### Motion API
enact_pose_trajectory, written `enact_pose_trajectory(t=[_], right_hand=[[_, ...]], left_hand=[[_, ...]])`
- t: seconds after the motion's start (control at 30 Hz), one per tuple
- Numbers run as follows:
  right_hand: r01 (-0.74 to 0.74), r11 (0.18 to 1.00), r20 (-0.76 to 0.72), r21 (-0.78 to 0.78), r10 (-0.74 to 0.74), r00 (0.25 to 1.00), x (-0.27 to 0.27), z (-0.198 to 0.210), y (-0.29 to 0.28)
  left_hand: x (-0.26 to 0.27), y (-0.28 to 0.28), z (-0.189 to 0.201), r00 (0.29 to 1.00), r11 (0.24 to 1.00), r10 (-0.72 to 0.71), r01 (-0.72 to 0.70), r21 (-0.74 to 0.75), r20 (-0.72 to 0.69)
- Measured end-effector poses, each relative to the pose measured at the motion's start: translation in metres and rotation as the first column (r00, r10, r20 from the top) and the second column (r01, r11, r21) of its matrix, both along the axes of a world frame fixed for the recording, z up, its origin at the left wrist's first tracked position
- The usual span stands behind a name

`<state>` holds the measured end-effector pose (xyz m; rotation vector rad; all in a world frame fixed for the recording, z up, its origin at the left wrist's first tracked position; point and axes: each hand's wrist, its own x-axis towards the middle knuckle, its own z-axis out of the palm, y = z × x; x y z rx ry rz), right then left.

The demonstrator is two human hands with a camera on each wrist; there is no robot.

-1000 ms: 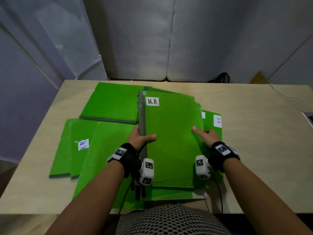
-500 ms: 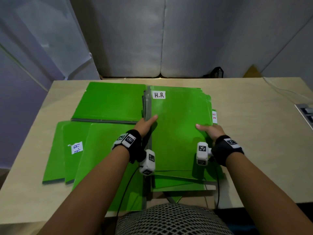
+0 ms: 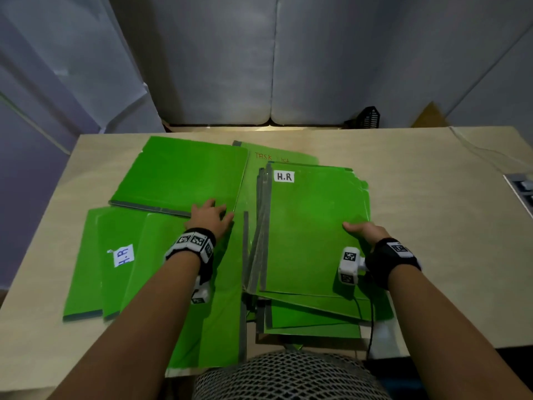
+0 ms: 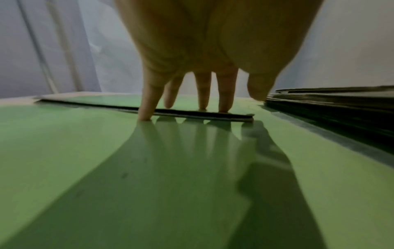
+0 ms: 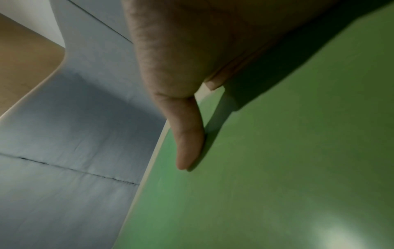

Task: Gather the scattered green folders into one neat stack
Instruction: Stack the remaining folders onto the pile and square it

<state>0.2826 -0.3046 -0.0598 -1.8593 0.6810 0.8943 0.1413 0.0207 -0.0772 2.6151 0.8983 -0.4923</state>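
Left hand (image 3: pixel 212 216) lies flat, fingers spread, on the far-left folder (image 3: pixel 184 174); right hand (image 3: pixel 364 230) pinches the stack's (image 3: pixel 314 226) right edge (thumb on top), mid-surface (image 3: pixel 432 226).

The head view looks down from the near edge of the table (image 3: pixel 418 215) toward its far edge. The left wrist view skims low over a folder (image 4: pixel 85 151); the right wrist view, tilted, sits close above another (image 5: pixel 277 168). All share the green folders.
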Motion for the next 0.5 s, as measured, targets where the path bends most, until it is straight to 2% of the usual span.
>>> enact_pose_trajectory(t=[0.07,0.17,0.2,0.27,0.33,0.37,0.4,0.43,0.47,0.5], right_hand=[[0.005,1.0,-0.029,0.004,-0.005,1.0,-0.002,0.004,0.001],[0.003,1.0,-0.013,-0.014,-0.003,1.0,-0.004,0.007,0.004],[0.007,1.0,0.001,-0.024,-0.007,1.0,-0.004,0.006,0.005],[0.001,0.999,0.027,-0.048,0.0,1.0,-0.005,0.006,0.006],[-0.019,0.997,0.045,-0.074,0.023,0.999,-0.006,0.007,0.007],[-0.029,0.996,0.047,-0.083,0.033,0.998,-0.007,0.007,0.007],[-0.034,0.996,0.05,-0.087,0.038,0.998,-0.008,0.008,0.007],[-0.039,0.995,0.053,-0.091,0.044,0.998,-0.009,0.009,0.007],[-0.042,0.995,0.057,-0.093,0.048,0.997,-0.01,0.009,0.006],[-0.052,0.994,0.058,-0.099,0.058,0.997,-0.011,0.011,0.006]], left_hand=[[-0.015,-0.003,0.005,0.985,0.993,0.1,-0.108,0.053,0.138],[-0.033,-0.008,0.014,0.925,0.937,0.315,-0.339,0.086,0.213],[-0.035,-0.006,0.016,0.873,0.891,0.432,-0.452,0.045,0.226],[-0.034,0.001,0.019,0.714,0.738,0.67,-0.669,-0.085,0.205],[-0.03,0.007,0.024,0.567,0.581,0.813,-0.781,-0.227,0.131],[-0.029,0.009,0.024,0.531,0.54,0.84,-0.8,-0.263,0.108],[-0.027,0.009,0.025,0.532,0.539,0.841,-0.801,-0.262,0.103],[-0.026,0.009,0.025,0.575,0.587,0.809,-0.778,-0.222,0.123],[-0.025,0.009,0.026,0.658,0.676,0.737,-0.72,-0.157,0.155],[-0.025,0.011,0.023,0.773,0.789,0.612,-0.612,-0.061,0.167]])
